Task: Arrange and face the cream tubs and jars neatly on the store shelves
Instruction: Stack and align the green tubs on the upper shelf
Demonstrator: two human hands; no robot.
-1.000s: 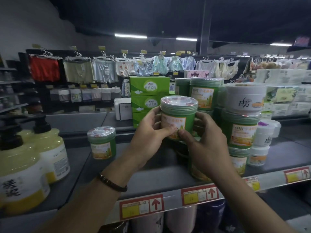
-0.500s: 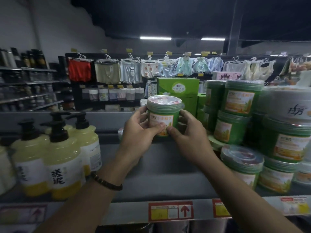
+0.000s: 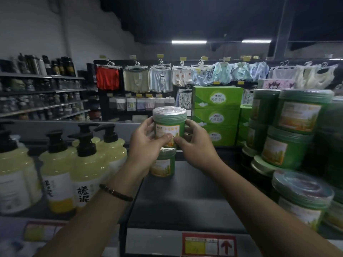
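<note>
Between the left hand (image 3: 146,145) and right hand (image 3: 196,147), both gripping it, a green jar (image 3: 169,125) sits above another jar (image 3: 164,164).

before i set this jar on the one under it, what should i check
1. Grip: left hand and right hand both hold the held jar: ok.
2. Held jar upright, lid up: ok.
3. Its label faces forward: ok.
4. Lower jar stands upright on the shelf, label forward: ok.
5. Held jar centred over the lower jar's lid: cannot tell, the thumbs hide the gap.
</note>
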